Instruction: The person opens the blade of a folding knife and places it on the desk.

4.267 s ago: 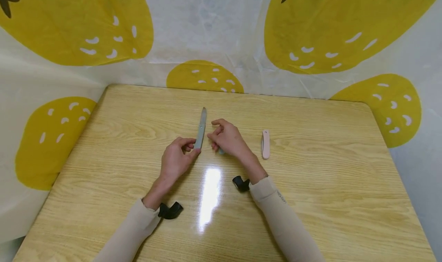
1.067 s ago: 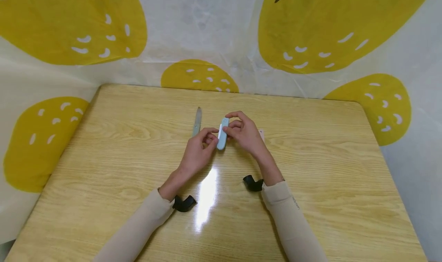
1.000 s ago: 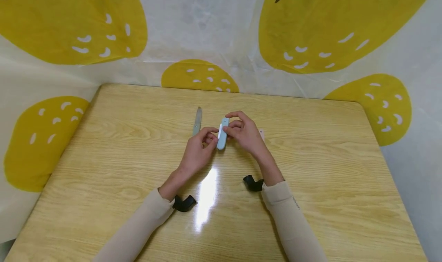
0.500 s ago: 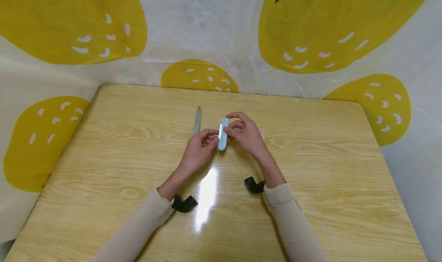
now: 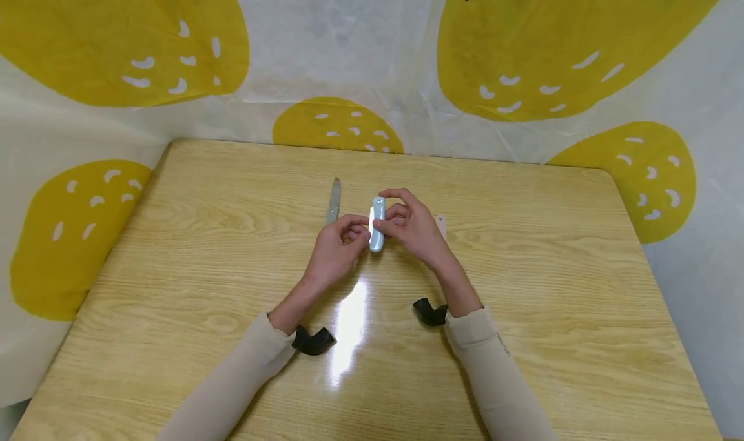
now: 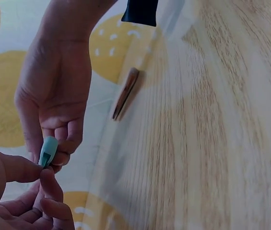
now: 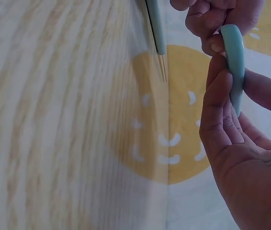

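A light blue folding knife (image 5: 377, 243) stands between the two hands, its blade folded with the bright edge showing along the left side. My right hand (image 5: 417, 233) holds it from the right, thumb on the handle's near face and fingers behind. The left hand (image 5: 332, 254) pinches at the blade side with thumb and forefinger; in the left wrist view those fingertips meet at the knife's end (image 6: 50, 146). Just beyond the left hand lies an unfolded grey-green knife (image 5: 334, 199), its handle partly hidden. A pink folding knife (image 5: 442, 225) lies mostly hidden behind the right hand.
All this is on a wood-grain table (image 5: 540, 266) with a fruit-print sheet (image 5: 349, 34) hanging behind and at the sides. Black curved pieces, one (image 5: 314, 341) at the left cuff and another (image 5: 430, 312) at the right, stick out from the wrists.
Earlier the left hand held the unfolded grey-green knife; it has let go, and both hands now hold the light blue one. Over the last half second that knife turned slightly and the right thumb slid lower.
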`<control>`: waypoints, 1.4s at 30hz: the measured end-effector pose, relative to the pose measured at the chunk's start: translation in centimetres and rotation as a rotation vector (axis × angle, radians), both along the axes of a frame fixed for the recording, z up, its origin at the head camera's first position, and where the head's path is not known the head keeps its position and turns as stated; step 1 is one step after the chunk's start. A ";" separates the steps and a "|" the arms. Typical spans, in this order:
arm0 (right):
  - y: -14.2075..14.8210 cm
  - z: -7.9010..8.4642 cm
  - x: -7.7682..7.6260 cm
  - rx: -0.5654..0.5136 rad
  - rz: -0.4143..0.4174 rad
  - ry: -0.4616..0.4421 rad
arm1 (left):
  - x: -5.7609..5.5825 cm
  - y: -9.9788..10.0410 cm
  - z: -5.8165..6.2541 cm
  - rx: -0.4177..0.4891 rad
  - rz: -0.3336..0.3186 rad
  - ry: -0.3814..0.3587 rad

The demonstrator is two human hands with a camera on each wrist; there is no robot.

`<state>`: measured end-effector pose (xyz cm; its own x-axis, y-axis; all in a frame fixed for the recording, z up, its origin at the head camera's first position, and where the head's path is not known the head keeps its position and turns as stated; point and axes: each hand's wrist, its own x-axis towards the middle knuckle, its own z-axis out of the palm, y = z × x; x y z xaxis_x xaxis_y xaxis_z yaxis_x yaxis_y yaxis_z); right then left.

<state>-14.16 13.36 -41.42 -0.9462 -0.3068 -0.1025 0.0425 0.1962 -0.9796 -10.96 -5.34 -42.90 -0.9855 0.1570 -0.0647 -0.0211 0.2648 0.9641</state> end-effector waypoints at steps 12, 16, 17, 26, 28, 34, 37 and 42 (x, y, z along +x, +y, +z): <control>0.3 0.0 0.3 0.008 0.008 0.002 | 0.0 0.0 0.0 0.008 -0.017 -0.033; 0.5 -0.2 0.2 0.001 0.009 -0.006 | -0.1 -0.1 0.0 0.010 -0.022 -0.042; 0.5 -0.2 0.2 -0.004 0.009 -0.010 | -0.1 -0.1 0.0 0.008 -0.023 -0.043; 1.0 -0.4 0.3 -0.030 0.019 -0.012 | -0.1 -0.2 -0.2 -0.003 -0.041 -0.026; 1.1 -0.5 0.3 -0.038 0.017 0.001 | -0.1 -0.2 -0.2 0.003 -0.035 -0.015; 1.0 -0.5 0.3 -0.120 -0.008 0.032 | 0.1 -0.1 -0.3 0.041 0.008 0.039; 0.8 -0.4 0.3 -0.142 -0.028 0.035 | 0.1 0.0 -0.3 0.069 0.022 0.057; 0.7 -0.1 0.2 -0.149 -0.053 0.039 | 0.0 0.2 -0.1 0.104 0.018 0.050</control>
<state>-13.97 14.04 -41.56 -0.9639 -0.2653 -0.0220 0.0099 0.0469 -0.9989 -10.95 -5.12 -43.01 -0.9897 0.1429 0.0000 0.0236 0.1636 0.9862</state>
